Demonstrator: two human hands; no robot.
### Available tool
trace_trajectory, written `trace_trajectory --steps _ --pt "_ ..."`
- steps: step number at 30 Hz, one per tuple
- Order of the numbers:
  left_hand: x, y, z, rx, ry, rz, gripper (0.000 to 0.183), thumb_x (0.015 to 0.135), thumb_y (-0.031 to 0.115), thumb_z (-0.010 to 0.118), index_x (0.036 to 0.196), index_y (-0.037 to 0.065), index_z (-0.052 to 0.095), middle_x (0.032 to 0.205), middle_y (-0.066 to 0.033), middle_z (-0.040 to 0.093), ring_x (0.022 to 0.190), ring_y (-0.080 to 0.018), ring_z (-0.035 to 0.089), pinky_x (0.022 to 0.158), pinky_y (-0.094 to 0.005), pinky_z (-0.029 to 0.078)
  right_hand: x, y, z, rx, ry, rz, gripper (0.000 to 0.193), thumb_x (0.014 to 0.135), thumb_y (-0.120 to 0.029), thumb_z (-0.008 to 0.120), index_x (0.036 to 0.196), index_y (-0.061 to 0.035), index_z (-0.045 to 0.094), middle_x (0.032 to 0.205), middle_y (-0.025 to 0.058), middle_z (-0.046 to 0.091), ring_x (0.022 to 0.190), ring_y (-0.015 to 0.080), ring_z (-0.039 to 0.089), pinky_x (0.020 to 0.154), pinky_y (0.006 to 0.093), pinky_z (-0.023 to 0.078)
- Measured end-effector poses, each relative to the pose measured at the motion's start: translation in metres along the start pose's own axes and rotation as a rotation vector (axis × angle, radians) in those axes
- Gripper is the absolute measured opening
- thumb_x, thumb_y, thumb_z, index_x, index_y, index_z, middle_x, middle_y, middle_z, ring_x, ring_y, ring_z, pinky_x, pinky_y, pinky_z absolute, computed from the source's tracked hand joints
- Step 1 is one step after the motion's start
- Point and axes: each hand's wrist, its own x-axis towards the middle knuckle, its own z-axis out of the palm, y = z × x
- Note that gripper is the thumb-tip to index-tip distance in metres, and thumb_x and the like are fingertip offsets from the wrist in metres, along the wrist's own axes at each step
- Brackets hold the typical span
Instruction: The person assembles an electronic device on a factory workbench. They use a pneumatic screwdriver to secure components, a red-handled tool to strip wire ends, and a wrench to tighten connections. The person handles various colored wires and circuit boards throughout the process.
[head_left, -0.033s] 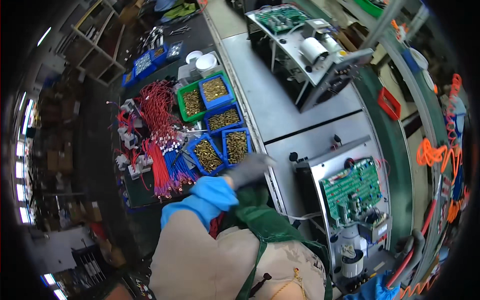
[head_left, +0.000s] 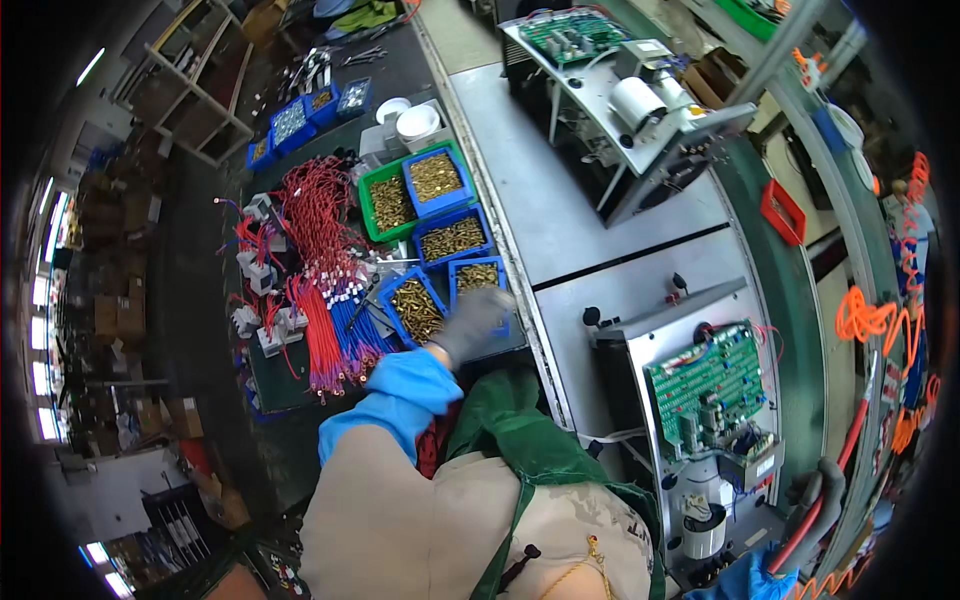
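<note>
My left hand (head_left: 474, 325), in a dark grey glove with a light blue sleeve, reaches over the nearest right blue bin (head_left: 505, 325). It covers the bin's near part; brass screw-like parts (head_left: 477, 277) show beyond the fingers. Motion blurs its fingertips, so I cannot see whether they grip anything. Just left of it sits another blue bin (head_left: 388, 300) of brass parts. At the lower right, my right hand (head_left: 822, 505), gloved in grey, wraps round a long red rod-shaped tool (head_left: 858, 432) with a metallic end.
Bundles of red wires (head_left: 318, 215) and blue wires (head_left: 352, 335) lie left of the bins. A green tray (head_left: 372, 215) stands farther back. To the right, a metal chassis carries a green circuit board (head_left: 705, 385); another unit (head_left: 600, 100) stands beyond. Orange coiled hoses (head_left: 865, 318) hang at right.
My left hand has moved left, from the bench edge beside the near right blue bin to over that bin. My right hand stays round the red tool.
</note>
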Motion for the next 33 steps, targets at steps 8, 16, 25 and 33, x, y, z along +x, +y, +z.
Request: trace_trajectory --steps 8,16,25,33 --pt "0.019 -0.104 -0.171 1.002 0.269 -0.666 0.025 0.081 0.019 0.059 0.105 0.016 0.065 0.104 -0.0144 0.063 0.098 -0.0330 0.061 0.085 -0.0446 0.049 0.050 -0.049 0.060 0.074 -0.265 -0.123 0.017 0.093 -0.006 0.045 0.107 -0.0006 0.053 0.062 0.0034 0.049 0.054 0.0094 0.045 0.050 0.0243 0.037" --pt "0.031 -0.005 -0.195 0.752 0.250 -0.361 0.023 0.087 0.025 0.059 0.101 0.006 0.061 0.091 -0.0148 0.066 0.080 -0.0291 0.065 0.069 -0.0405 0.051 0.019 -0.055 0.050 -0.060 -0.203 -0.108 0.021 0.085 -0.002 0.050 0.105 -0.0003 0.056 0.060 0.0006 0.047 0.055 0.0105 0.052 0.051 0.0227 0.045" --pt "0.051 0.241 0.035 -0.250 -0.726 -0.038 0.029 0.085 0.024 0.059 0.097 -0.003 0.059 0.077 -0.0064 0.061 0.064 -0.0096 0.057 0.056 -0.0219 0.044 0.001 -0.071 0.043 -0.216 -0.201 -0.318 0.039 0.070 -0.015 0.073 0.104 -0.0086 0.056 0.094 0.0143 0.062 0.078 0.0305 0.061 0.062 0.0372 0.048" --pt "-0.021 0.328 0.199 -0.214 -1.273 0.038 0.027 0.086 0.016 0.058 0.106 -0.002 0.057 0.080 -0.0063 0.061 0.067 -0.0108 0.059 0.058 -0.0242 0.047 -0.055 -0.034 -0.006 -0.451 -0.050 -0.275 0.039 0.068 -0.018 0.073 0.101 -0.0113 0.053 0.099 0.0126 0.060 0.084 0.0344 0.058 0.066 0.0436 0.047"
